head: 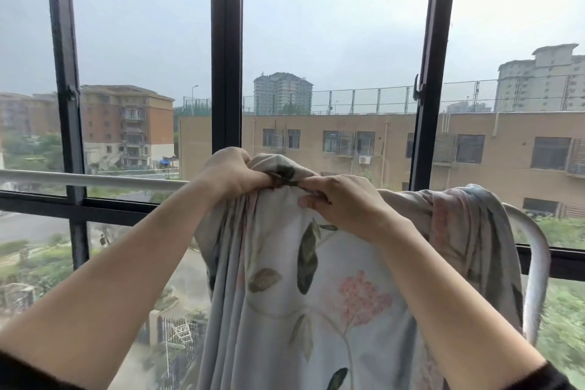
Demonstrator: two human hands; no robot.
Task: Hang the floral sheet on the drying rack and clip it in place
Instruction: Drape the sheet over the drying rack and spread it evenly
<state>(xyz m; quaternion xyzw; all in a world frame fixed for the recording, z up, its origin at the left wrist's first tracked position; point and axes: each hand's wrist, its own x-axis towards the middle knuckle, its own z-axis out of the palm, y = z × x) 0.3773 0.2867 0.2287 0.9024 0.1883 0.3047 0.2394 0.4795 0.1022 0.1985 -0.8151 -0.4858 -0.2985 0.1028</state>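
Note:
The floral sheet (304, 304), pale grey with pink flowers and green leaves, hangs bunched over the white rail of the drying rack (95, 180). It covers the rail from the middle to the right, where the rail bends down. My left hand (231, 172) grips a bunched fold at the top of the sheet, on the rail. My right hand (342, 206) pinches the same fold just to the right, thumb underneath. No clip shows in either hand.
A dark-framed window (226, 51) stands right behind the rail, with buildings and trees outside. The rail's left stretch is bare. The rack's curved right end (538, 266) drops down beside the sheet.

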